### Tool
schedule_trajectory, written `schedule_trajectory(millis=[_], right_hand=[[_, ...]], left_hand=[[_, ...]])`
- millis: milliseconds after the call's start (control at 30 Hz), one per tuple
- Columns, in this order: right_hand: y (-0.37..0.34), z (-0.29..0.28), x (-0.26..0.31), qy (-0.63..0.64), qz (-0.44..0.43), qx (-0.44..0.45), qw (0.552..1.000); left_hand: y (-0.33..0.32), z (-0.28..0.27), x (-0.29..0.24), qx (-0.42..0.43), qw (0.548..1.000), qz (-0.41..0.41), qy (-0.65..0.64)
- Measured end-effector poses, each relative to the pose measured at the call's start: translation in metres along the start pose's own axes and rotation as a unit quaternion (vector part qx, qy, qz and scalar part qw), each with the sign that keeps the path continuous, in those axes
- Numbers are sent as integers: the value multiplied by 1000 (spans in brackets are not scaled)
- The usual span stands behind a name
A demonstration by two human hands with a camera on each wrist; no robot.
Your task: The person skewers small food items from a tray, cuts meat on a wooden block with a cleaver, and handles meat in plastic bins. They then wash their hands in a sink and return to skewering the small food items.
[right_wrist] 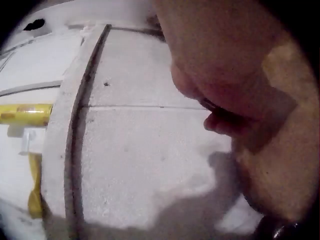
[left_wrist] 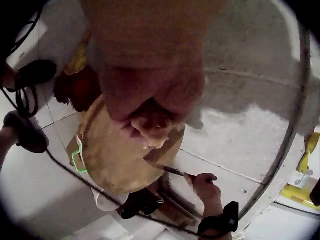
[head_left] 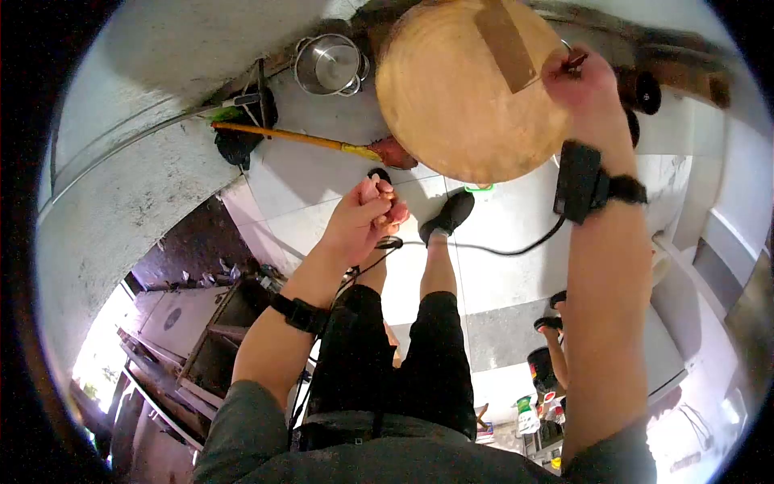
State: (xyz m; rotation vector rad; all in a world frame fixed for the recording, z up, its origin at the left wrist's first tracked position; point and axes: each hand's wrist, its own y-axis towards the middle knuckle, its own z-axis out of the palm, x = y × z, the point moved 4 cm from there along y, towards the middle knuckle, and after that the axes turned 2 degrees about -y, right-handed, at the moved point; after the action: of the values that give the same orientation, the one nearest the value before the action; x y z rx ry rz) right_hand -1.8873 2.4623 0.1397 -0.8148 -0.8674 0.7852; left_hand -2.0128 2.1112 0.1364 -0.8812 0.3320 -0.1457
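My left hand (head_left: 359,216) is curled round pale pinkish pieces, perhaps raw meat (head_left: 393,211), in front of the round wooden board's lower left edge. The left wrist view shows the lumpy piece (left_wrist: 152,129) between the fingers. With my right hand (head_left: 582,81) I grip the handle of a broad cleaver (head_left: 506,47), whose blade lies over the upper right part of the round board (head_left: 451,97). In the right wrist view the right hand (right_wrist: 230,100) fills the right side, and the blade is out of sight.
A steel pot (head_left: 330,66) stands left of the board. A wooden-handled broom or brush (head_left: 282,135) lies near it. Black cable (head_left: 500,252) hangs between my wrists. My feet are below the board, and another person's leg (head_left: 558,355) shows at lower right.
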Motion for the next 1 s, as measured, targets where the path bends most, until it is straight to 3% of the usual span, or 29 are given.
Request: schedule_trajectory(millis=[133, 233, 300, 367, 433, 533, 633, 700, 767, 833, 867, 933, 967, 1000], right_hand=[[0, -18, -8, 19, -22, 50, 998], [-32, -65, -82, -20, -25, 102, 994], [-49, -111, -167, -211, 1, -23, 977], [-47, -155, -237, -221, 104, -34, 969], [-40, -184, -277, -227, 102, -69, 966], [-36, -211, -288, -316, -9, -135, 939], [-75, -196, -255, -153, 21, -153, 976], [-96, -213, -236, -139, 40, -140, 980], [-108, -241, -221, -198, 15, -160, 967], [-118, -260, -209, -240, -10, -185, 953], [-121, -268, -206, -217, -19, -185, 958], [-122, -282, -204, -184, -32, -182, 965], [-122, -290, -208, -176, -31, -186, 966], [-118, -294, -211, -176, -33, -167, 969]], left_hand=[[-1, 3, 13, -23, 999, -3, -35], [2, -2, 22, -6, 999, -11, -48], [7, -5, 25, -20, 999, 4, -31], [9, -6, 25, -89, 996, -2, -21], [17, -13, 26, -64, 998, -7, -24], [30, -24, 23, -58, 998, -12, 9], [59, -29, 25, 4, 997, -28, 77], [76, -23, 33, -48, 986, -38, 157], [104, -7, 33, 9, 978, -63, 197], [130, 11, 36, -94, 970, -48, 221], [149, 5, 36, -93, 968, -54, 227], [188, 11, 39, 110, 962, -22, 248], [193, 19, 41, 110, 961, -28, 254], [202, 25, 40, 60, 967, -25, 247]])
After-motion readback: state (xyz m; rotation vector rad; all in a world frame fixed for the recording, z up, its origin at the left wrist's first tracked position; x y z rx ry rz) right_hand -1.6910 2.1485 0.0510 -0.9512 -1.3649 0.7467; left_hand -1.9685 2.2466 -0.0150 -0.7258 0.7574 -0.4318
